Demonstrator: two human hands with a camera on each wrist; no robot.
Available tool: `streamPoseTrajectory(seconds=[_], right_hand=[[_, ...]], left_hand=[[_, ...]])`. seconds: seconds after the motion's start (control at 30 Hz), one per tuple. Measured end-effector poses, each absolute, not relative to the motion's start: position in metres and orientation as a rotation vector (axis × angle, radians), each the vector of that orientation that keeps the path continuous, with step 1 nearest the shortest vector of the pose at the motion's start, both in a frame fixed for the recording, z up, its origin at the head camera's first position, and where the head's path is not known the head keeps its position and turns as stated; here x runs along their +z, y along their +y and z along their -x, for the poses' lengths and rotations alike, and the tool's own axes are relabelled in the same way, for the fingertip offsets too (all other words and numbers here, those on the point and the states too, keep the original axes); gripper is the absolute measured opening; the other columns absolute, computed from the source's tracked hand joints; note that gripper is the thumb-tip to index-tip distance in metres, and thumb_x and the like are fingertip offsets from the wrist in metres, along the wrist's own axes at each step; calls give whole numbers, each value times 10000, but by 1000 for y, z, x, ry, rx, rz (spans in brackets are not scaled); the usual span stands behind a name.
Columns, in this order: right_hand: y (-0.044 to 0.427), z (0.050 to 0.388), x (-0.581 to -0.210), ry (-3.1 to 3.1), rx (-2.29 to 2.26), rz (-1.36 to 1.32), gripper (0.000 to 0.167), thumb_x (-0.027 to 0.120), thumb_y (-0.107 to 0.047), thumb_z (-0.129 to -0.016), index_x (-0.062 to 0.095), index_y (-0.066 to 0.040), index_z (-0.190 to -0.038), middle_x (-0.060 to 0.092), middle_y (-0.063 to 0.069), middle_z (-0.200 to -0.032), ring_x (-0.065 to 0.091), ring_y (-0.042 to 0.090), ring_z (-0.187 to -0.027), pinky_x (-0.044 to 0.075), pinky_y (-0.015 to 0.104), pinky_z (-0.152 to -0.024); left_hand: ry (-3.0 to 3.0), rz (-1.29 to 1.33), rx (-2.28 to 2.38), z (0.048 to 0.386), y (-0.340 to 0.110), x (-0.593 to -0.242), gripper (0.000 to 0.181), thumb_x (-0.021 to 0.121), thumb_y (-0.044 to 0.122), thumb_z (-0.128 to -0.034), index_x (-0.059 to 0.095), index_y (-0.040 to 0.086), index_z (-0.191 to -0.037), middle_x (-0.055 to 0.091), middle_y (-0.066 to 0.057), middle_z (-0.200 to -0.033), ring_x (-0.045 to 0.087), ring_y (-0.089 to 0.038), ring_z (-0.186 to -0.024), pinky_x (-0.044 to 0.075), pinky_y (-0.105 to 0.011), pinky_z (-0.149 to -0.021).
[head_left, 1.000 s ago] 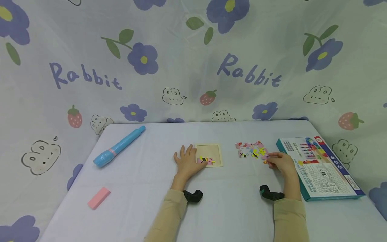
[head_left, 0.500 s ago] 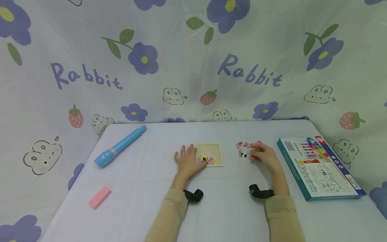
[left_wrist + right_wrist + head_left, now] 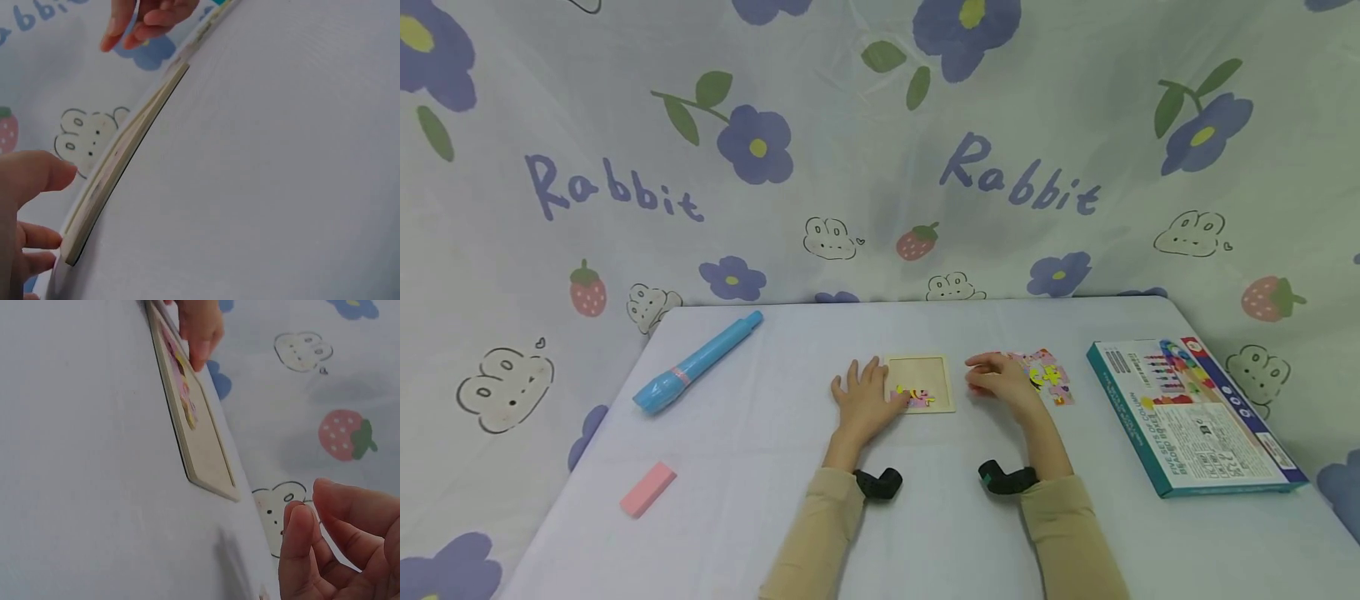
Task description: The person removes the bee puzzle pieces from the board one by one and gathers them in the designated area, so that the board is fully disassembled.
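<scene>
My left hand (image 3: 863, 408) lies beside a small square wooden tray (image 3: 950, 383), fingers spread at its left side. In the left wrist view its thumb (image 3: 53, 175) stands over the tray and other fingertips meet the tray's edge. Several pink and yellow jigsaw pieces (image 3: 919, 398) lie along the tray's near side. My right hand (image 3: 1003, 383) hovers between the tray and a cluster of loose jigsaw pieces (image 3: 1051, 377), hiding the cluster's left part. Its fingers are loosely bent; a gap shows between thumb and forefinger in the right wrist view, with no piece visible there.
A teal-edged flat box (image 3: 1195, 417) lies at the table's right. Toward the back left is a blue flashlight-shaped tube (image 3: 698, 362), with a pink block (image 3: 648, 490) nearer the front. A printed cloth (image 3: 880, 167) hangs behind the white table (image 3: 737, 533).
My right hand has moved left from the right end of the loose pieces toward the tray, uncovering the pieces at the right. My left hand has barely moved; its thumb has shifted slightly left.
</scene>
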State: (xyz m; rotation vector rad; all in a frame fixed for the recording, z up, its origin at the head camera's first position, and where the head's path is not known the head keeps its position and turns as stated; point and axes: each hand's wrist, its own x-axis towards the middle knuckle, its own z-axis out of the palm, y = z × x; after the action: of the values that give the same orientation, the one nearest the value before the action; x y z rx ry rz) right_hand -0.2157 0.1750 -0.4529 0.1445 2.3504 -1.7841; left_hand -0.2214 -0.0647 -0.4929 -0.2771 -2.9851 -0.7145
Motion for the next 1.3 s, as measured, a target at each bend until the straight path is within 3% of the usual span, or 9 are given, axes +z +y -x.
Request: streamPoseTrajectory(seconds=[0.2,0.4,0.63,1.0,1.3], right_hand=[[153,216,-455,2351,-1757,-93,304,619,-57,-857,571,46,-1139,571,135,-965,595,116,-740,520,229,-687],[136,214,-459,2368,-1744,-31,276,636,-20,-828,592,60,-1089,592,139,-926,588,117,-709,513,249,-656],[120,212,-463,2533,-1524,55,230,662,-32,-792,646,-27,-1021,577,70,-833,514,136,-668,427,243,-568],[108,211,-466,2795,-1078,243,307,778,-132,-713,685,-79,-1001,496,41,-801,444,168,-750,354,300,-661],[105,210,-466,2785,-1179,215,252,767,-75,-718,587,-124,-888,527,36,-865,488,169,-795,400,318,-694]], left_hand=[[-2976,285,-768,222,-71,-491,509,543,410,-839,534,124,-1259,385,-70,-1443,192,-371,-1362,70,-595,-1005],[-2977,295,-788,222,-72,-490,511,558,407,-822,540,128,-1251,390,-67,-1441,200,-371,-1357,78,-589,-1000],[-2984,299,-761,223,-73,-492,532,558,433,-813,538,138,-1255,386,-56,-1444,198,-356,-1361,84,-577,-1002],[-2963,327,-740,223,-74,-492,543,600,418,-776,546,138,-1238,399,-62,-1435,212,-369,-1352,99,-591,-991],[-2946,332,-732,223,-75,-492,575,625,420,-742,551,138,-1238,414,-66,-1423,229,-369,-1344,113,-593,-980]])
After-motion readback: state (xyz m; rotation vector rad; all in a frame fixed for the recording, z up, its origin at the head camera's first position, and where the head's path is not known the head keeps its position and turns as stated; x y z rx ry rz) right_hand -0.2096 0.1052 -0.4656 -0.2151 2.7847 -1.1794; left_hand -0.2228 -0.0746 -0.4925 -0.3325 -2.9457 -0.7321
